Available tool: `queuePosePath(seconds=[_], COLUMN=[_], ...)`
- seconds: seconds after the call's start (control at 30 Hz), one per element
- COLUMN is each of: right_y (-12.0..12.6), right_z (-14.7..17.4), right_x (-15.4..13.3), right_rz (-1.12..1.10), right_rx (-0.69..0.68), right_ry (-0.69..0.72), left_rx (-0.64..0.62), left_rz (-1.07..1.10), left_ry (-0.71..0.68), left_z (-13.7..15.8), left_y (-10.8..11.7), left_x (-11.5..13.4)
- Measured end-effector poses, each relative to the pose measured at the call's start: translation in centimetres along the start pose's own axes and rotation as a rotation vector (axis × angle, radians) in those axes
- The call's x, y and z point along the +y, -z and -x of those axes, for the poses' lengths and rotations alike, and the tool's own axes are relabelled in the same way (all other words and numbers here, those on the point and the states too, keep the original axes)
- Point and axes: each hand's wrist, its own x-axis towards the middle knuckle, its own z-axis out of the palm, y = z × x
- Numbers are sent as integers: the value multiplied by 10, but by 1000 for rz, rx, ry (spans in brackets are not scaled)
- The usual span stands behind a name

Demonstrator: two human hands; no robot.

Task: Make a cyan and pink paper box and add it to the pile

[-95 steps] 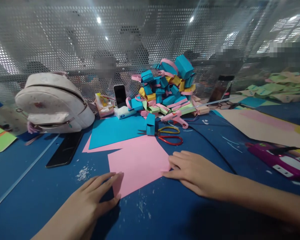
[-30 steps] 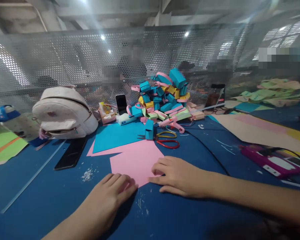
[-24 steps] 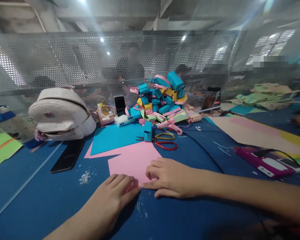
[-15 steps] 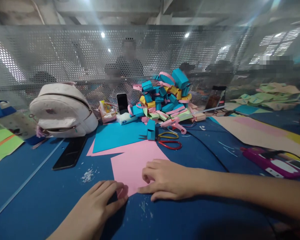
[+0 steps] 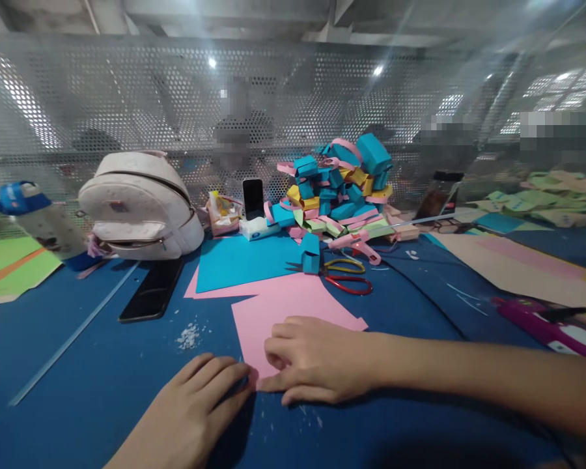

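A pink sheet of paper [image 5: 293,299] lies on the blue table, its near corner between my hands. My left hand [image 5: 198,400] pinches that corner, thumb and fingertips together. My right hand [image 5: 317,361] rests across the sheet with its fingers apart and partly bent. One of its digits stretches along the near edge, up to my left fingertips. Beyond the sheet lie a blue sheet [image 5: 249,260], a folded blue paper piece [image 5: 311,254], and scissors [image 5: 349,283] with red and yellow handles, their blades partly hidden by that piece.
A pink glue gun [image 5: 359,244] with a black cable lies before a heap of folded paper pieces [image 5: 332,189]. A phone [image 5: 151,291], white backpack [image 5: 141,208] and bottle [image 5: 43,221] stand or lie left. A purple power strip [image 5: 537,326] is right. White crumbs [image 5: 189,337] lie near my left hand.
My right hand has slid left along the sheet and its extended digit now meets my left fingertips. My left hand keeps its pinch. The camera view has shifted slightly.
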Motion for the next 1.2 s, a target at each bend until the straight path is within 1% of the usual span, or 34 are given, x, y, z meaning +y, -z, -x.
queuePosePath(seconds=[0.1,0.23,0.37,0.53,0.73,0.83,0.9,1.03,1.2], right_y=[-1,-2,-4,-5,-1,0,1,4,7], right_z=[-7,-9,-3,10,36,53,65,89,117], right_x=[-2,-5,-10,-13,-9,-6,-3,2,9], right_rz=[11,39,46,10,-33,-52,-58,-73,-66], right_rx=[14,14,17,25,29,25,21,14,-1], right_ry=[14,15,-21,-76,-131,-166,-194,-258,-327], left_rx=[30,28,24,-29,-51,1,11,-63,-63], left_rz=[17,32,35,21,22,20,13,20,79], left_ry=[2,-3,-11,-69,-114,-152,-184,-225,-205], left_z=[0,1,-3,-12,-25,-37,-46,-68,-91], left_y=[-1,0,1,3,-1,-6,-8,-10,-15], left_x=[-1,-1,3,8,14,17,20,25,33])
